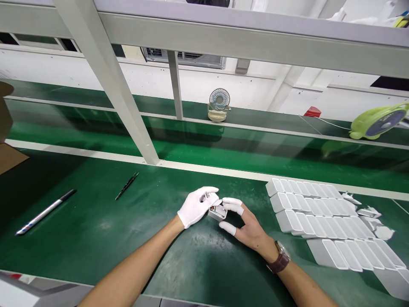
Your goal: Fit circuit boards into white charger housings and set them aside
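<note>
My left hand [197,205], in a white glove, is closed around the left end of a small white plastic casing [217,210] held just above the green bench mat. My right hand [243,222], bare except for white finger cots on the fingertips, pinches the casing's right side with thumb and fingers. A brown wristwatch [280,258] sits on my right wrist. The casing's open side faces up and shows some dark and red inner parts.
Rows of several white casings [315,215] lie at the right, with loose white plug parts [367,211] beyond them. A pair of black tweezers [127,186] and a marker pen [46,212] lie to the left. A slanted frame post [128,115] stands behind. Two small fans [219,104] sit on the far ledge.
</note>
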`<state>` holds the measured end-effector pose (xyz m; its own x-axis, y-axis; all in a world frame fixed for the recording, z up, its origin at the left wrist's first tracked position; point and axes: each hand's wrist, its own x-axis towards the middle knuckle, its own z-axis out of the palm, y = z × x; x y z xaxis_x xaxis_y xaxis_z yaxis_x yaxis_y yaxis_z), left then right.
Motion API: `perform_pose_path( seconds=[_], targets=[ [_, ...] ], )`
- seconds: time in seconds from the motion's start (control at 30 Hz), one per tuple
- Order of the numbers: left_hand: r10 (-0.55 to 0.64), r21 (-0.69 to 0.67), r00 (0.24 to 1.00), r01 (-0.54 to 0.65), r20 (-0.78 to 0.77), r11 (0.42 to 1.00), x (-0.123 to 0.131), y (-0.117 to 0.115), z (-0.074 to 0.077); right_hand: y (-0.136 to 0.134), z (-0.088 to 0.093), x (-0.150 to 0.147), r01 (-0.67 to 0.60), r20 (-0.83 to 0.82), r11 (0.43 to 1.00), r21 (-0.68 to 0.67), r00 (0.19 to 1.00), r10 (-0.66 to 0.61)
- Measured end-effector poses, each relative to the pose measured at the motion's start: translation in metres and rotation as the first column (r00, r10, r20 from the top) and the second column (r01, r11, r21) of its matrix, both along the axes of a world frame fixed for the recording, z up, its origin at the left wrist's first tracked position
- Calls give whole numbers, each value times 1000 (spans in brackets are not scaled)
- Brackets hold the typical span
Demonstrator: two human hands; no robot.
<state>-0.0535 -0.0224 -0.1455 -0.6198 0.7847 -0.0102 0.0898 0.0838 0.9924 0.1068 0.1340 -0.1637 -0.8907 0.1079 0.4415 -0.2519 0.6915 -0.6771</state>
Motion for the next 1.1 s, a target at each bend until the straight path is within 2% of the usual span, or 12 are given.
perform_pose_path(
  seconds=[0.07, 0.17, 0.27, 0.47, 0.57, 0.77, 1.1],
  targets=[
    [8, -4, 1000, -8, 2, 1000, 0, 0, 0, -1, 1, 1, 14, -35, 988, 152, 999, -9],
    [18, -13, 1000, -18, -6, 1000, -1, 0, -1, -5, 4, 0, 11, -88, 928, 372, 996, 24],
    [23, -8, 1000, -24, -7, 1000, -2, -1, -2, -7, 6, -2, -5, -94, 875, 484, 994, 58],
    [12, -21, 1000, -12, 2, 1000, -1, 0, -1, -3, 2, 0, 64, -245, 906, 419, 968, 45],
    [12, -18, 1000, -12, 17, 1000, 0, 1, 0, -1, 0, 0, 86, -263, 907, 413, 964, 29],
    [-13, 26, 998, 12, 57, 1000, 2, 2, 2, -4, 2, 1, 78, -229, 925, 371, 973, 10],
    [-18, 29, 995, 15, 95, 999, 4, 3, 3, -12, -1, 1, 41, -51, 981, 189, 998, -32]
  ],
)
